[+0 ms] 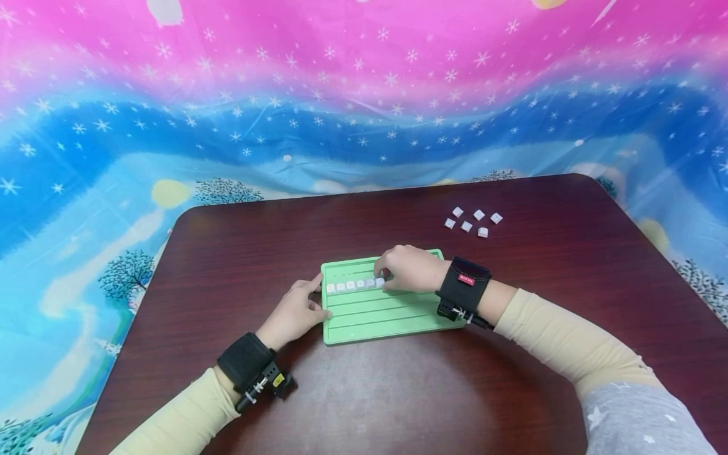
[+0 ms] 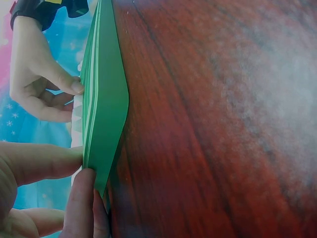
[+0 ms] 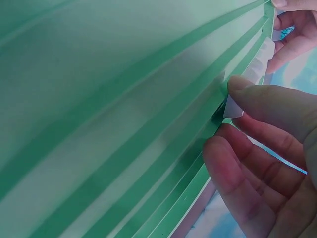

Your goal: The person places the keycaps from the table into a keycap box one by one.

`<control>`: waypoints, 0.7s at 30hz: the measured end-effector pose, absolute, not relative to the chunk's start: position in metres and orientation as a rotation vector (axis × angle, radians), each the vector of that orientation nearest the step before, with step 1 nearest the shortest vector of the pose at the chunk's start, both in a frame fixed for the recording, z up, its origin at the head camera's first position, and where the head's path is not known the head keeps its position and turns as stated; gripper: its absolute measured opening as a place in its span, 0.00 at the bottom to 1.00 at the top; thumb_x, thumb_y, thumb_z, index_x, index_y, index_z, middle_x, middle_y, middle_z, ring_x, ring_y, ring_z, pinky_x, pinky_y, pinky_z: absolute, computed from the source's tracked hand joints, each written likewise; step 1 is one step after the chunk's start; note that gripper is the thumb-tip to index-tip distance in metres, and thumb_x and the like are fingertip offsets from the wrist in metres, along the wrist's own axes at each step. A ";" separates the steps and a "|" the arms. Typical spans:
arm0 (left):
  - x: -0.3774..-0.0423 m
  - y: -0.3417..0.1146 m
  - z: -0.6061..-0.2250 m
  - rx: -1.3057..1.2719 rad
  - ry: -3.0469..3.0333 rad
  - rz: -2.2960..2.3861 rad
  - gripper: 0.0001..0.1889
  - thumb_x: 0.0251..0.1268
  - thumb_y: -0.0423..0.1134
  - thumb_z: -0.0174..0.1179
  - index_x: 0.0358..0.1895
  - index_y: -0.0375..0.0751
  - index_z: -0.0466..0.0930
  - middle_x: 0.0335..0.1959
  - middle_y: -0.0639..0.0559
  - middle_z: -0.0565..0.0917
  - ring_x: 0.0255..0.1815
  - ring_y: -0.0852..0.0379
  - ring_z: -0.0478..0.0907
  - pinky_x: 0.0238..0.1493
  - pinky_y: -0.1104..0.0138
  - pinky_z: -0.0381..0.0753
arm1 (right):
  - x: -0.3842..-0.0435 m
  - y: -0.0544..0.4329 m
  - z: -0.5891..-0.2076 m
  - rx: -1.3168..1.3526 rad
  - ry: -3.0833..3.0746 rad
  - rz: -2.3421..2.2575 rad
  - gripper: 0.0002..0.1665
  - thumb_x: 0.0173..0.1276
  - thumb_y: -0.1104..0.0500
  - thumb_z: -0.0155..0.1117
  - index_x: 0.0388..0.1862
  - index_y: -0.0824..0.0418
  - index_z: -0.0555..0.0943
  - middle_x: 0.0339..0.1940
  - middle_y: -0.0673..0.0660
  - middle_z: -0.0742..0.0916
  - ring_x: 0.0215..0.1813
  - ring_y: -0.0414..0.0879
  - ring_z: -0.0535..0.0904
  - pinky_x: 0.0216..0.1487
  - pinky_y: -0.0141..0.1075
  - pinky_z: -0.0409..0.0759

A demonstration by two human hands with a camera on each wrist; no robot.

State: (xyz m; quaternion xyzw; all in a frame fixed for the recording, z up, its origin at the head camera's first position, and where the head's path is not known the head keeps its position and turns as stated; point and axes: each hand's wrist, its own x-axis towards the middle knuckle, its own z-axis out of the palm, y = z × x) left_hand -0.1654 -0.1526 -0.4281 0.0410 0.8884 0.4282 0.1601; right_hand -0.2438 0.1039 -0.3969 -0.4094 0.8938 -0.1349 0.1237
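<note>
A pale green tray (image 1: pixel 375 316) with raised ridges running along it lies on the table. White keycaps (image 1: pixel 351 285) stand side by side in one of its upper channels, starting from the left end. My right hand (image 1: pixel 412 268) reaches over the tray and pinches a white keycap (image 3: pixel 233 107) at the right end of that row, the thumb (image 3: pixel 265 99) against it. My left hand (image 1: pixel 292 313) holds the tray's left edge, thumb and fingers on the rim. The keycaps' markings are too small to read.
Several loose white keycaps (image 1: pixel 466 226) lie in a loose group at the back right of the dark wooden table (image 1: pixel 398 392). Behind the table hangs a pink and blue patterned cloth (image 1: pixel 341 126).
</note>
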 end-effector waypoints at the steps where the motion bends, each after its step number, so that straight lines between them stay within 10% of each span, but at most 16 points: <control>1: -0.165 -0.153 -0.428 0.117 2.536 1.226 0.45 0.65 0.26 0.67 0.81 0.30 0.50 0.66 0.32 0.69 0.35 0.56 0.77 0.37 0.63 0.75 | -0.244 0.104 -0.397 -1.196 2.605 -0.395 0.10 0.66 0.60 0.75 0.46 0.60 0.90 0.35 0.49 0.87 0.36 0.40 0.78 0.43 0.36 0.79; 21: -0.165 -0.153 -0.428 0.112 2.523 1.237 0.45 0.66 0.26 0.67 0.81 0.32 0.49 0.67 0.32 0.68 0.35 0.56 0.76 0.39 0.63 0.75 | -0.243 0.106 -0.398 -1.232 2.579 -0.431 0.13 0.66 0.65 0.74 0.49 0.62 0.90 0.44 0.54 0.89 0.44 0.43 0.84 0.48 0.36 0.81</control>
